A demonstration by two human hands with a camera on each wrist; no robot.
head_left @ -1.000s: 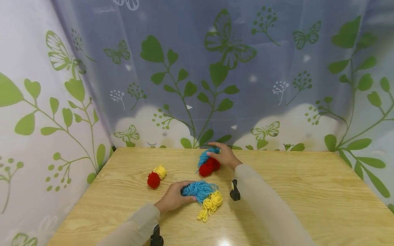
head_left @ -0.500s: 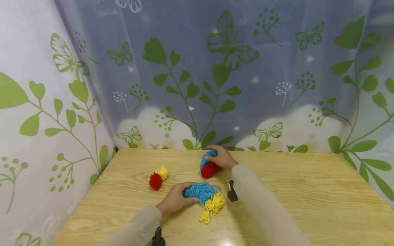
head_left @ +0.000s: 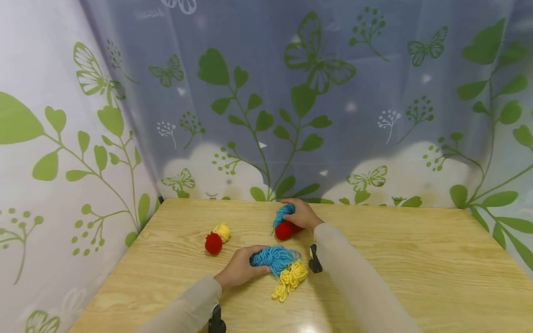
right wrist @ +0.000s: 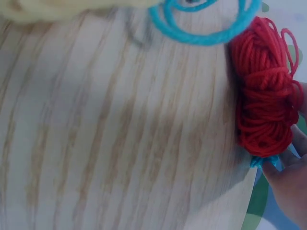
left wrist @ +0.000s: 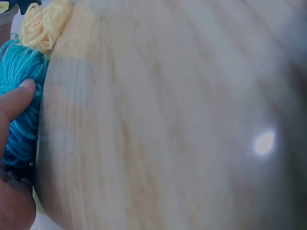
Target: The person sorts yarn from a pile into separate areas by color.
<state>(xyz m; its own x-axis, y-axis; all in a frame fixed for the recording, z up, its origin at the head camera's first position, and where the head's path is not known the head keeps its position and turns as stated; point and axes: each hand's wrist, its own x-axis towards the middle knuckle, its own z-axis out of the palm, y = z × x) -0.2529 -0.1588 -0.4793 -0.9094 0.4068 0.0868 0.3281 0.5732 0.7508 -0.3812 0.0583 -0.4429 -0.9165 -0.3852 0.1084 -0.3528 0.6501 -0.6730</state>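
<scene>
My left hand point(head_left: 241, 269) grips a bundle of blue yarn point(head_left: 276, 259) near the middle of the table, the thumb along its near side. Against the right end of that bundle lies loose yellow yarn point(head_left: 294, 274), with a small tail toward me. At the back, my right hand point(head_left: 304, 215) holds a smaller blue yarn bundle point(head_left: 283, 214) between thumb and fingers. A red yarn skein point(right wrist: 265, 91) lies just in front of it, partly covered by that hand in the head view. In the right wrist view only a bit of the blue shows beneath the red.
A red yarn ball point(head_left: 213, 243) and a yellow yarn ball point(head_left: 222, 232) sit together on the left of the wooden table point(head_left: 399, 259). Behind the table's back edge hangs a patterned curtain point(head_left: 266, 92); another panel point(head_left: 54, 199) stands at the left.
My right hand has shifted slightly left and toward me, covering more of the red skein. The left hand stays on its blue bundle. The head view has drifted a little.
</scene>
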